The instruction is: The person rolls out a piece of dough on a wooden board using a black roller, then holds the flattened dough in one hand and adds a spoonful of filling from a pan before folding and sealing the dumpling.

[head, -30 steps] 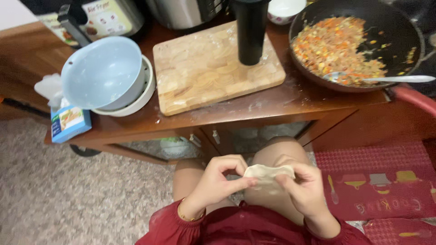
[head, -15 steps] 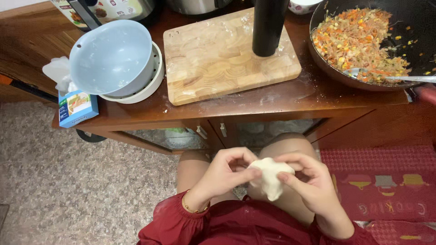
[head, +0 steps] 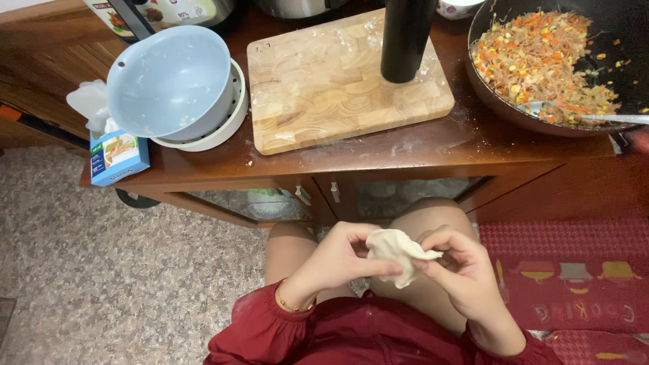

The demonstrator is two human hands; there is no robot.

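Note:
Over my lap I hold a pale folded piece of dough between both hands. My left hand pinches its left edge with thumb and fingers. My right hand grips the right edge, fingers curled under it. On the low wooden table ahead lie a wooden cutting board dusted with flour and a black pan of chopped orange and yellow filling with a spoon in it.
A light blue bowl sits nested in a white bowl at the table's left. A blue tissue box stands at the left corner. A black cylinder stands on the board. Red mat lies to the right, grey carpet to the left.
The dough has gone from a flatter sheet to a folded, bunched shape between my fingers. The view has shifted slightly toward the table.

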